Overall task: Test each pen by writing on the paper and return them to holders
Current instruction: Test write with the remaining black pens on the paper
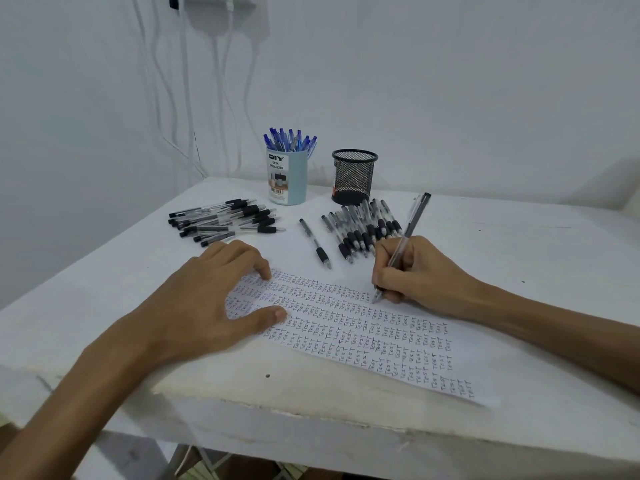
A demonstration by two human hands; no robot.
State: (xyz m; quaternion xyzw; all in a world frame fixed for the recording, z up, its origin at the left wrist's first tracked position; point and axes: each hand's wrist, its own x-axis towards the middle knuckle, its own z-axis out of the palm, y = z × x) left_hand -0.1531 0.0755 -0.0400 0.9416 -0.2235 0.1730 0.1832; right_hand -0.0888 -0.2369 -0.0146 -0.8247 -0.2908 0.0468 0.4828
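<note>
your right hand (415, 271) pinches the pen (406, 239) in a writing grip, its fingers (387, 268) curled close around the lower barrel. the tip touches the paper (381, 344) at the right end of the topmost row of "test" words. the pen's long axis runs from that tip up and away from you, leaning to the right, so its capped end stands over the far part of the worktop (519, 244). your left hand (207, 296) lies flat on the paper's left end, fingers spread and straight, pinning the sheet. the relation that matters next is pen to holder: the black mesh holder (354, 178) stands straight beyond your right hand, a little left of the pen's upper end, and the right hand is clearly the nearer one. the blue holder (287, 178), already packed with blue pens (289, 140), stands further left. i judge this dark pen belongs in the mesh holder, which looks empty through its mesh. to drop it in, you would lift the tip off the sheet and carry the pen forward over the right pile of pens (363, 226), which lies between your hand and the holder. a lone pen (315, 244) and a left pile (225, 220) lie further over, nearer your left hand.
</note>
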